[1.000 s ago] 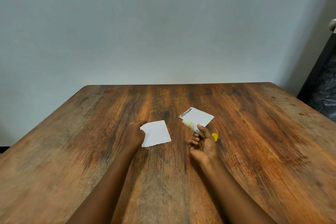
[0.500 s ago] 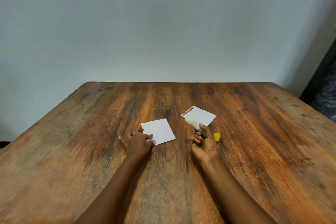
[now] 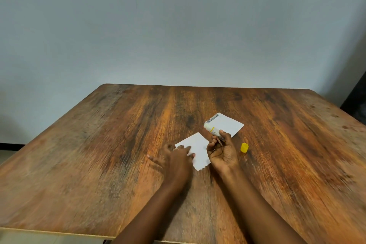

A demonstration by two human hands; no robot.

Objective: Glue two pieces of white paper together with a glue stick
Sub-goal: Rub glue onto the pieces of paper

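The glue stick (image 3: 213,131) is in my right hand (image 3: 222,151), with my fingers curled around its lower end and the open tip pointing up and away from me. Its little yellow cap (image 3: 244,147) is off and sits on the brown worktop (image 3: 118,144), just to the right of that hand. My left hand (image 3: 176,159) lies flat with the fingers spread out, pressing on the near piece of white paper (image 3: 200,147); it is not gripping anything, only touching. This hand looks blurry, so I cannot tell just how hard it presses. The far piece of white paper (image 3: 227,125) lies a bit further back, behind the glue stick, and the two papers are near each other but not touching. I think I am still early in the job. The cap is off and one paper is held down. I see no glue on either paper yet, and they are not stuck together.
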